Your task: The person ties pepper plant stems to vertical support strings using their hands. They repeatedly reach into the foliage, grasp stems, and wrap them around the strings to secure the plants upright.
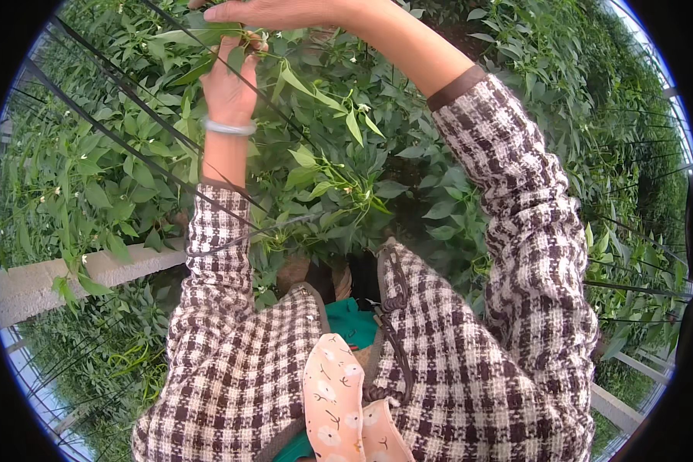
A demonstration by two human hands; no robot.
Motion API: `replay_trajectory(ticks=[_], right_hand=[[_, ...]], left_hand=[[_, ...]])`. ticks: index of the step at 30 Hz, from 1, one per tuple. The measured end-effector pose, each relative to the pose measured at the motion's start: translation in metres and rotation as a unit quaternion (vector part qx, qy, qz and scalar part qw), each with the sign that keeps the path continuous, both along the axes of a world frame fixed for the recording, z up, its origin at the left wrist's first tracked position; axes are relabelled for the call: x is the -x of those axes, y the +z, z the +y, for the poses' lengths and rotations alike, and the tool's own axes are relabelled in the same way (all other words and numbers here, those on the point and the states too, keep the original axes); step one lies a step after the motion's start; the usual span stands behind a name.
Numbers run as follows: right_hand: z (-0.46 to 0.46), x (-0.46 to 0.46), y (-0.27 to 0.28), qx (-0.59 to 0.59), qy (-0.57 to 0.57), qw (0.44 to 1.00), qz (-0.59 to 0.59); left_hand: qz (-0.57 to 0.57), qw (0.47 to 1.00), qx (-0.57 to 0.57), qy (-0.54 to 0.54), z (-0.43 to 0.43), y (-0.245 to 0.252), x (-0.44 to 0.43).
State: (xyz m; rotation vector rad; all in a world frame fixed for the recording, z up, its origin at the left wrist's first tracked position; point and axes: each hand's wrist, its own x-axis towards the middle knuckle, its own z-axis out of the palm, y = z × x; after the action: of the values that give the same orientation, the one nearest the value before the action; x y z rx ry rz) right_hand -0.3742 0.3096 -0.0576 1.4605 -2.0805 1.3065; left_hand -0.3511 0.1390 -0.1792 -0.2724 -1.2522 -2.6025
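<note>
My left hand [230, 92], with a pale bangle [230, 127] at its wrist, reaches up into a leafy pepper plant. Its fingers are curled around a thin green shoot [268, 55] beside a small white flower [264, 38]. Just above, my right hand [265, 12] stretches across from the right, partly cut off by the top of the picture. A long green leaf [199, 36] lies directly under its fingers; whether they grip anything is not clear. From the left hand, a leafy branch [315, 92] extends down to the right.
Black cords [121, 144] slant across the left side, passing in front of my left forearm. A concrete post [121, 270] juts in at the left. Dense pepper foliage [577, 69] grows on both sides. More dark lines [635, 287] run through the plants at the right.
</note>
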Motion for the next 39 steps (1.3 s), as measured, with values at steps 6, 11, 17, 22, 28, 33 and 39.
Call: replay_trajectory(ticks=[6, 11, 17, 22, 28, 33, 39], right_hand=[[0.087, 0.023, -0.07, 0.408, 0.042, 0.851, -0.328], [0.121, 0.0, -0.281, 0.305, -0.343, 0.658, -0.597], [0.042, -0.039, -0.486, 0.129, -0.285, 0.531, -0.788], [-0.026, -0.037, -0.485, 0.053, -0.024, 0.774, -0.631], [-0.024, -0.072, -0.412, 0.014, -0.024, 0.836, -0.547], [0.007, -0.04, -0.412, 0.128, -0.378, 0.679, -0.615], [-0.005, 0.014, -0.447, 0.509, -0.155, 0.285, -0.797]], left_hand=[[-0.135, 0.959, 0.195, 0.152, 0.016, 0.009, -0.022], [-0.169, 0.936, 0.305, -0.039, 0.015, -0.014, -0.104], [-0.314, 0.858, 0.384, -0.131, -0.002, -0.015, -0.191], [-0.351, 0.859, 0.362, -0.089, -0.024, -0.008, -0.221], [-0.378, 0.854, 0.349, -0.073, -0.045, -0.001, -0.21], [-0.378, 0.858, 0.345, -0.044, -0.044, 0.013, -0.217], [-0.377, 0.864, 0.333, -0.02, -0.044, 0.024, -0.242]])
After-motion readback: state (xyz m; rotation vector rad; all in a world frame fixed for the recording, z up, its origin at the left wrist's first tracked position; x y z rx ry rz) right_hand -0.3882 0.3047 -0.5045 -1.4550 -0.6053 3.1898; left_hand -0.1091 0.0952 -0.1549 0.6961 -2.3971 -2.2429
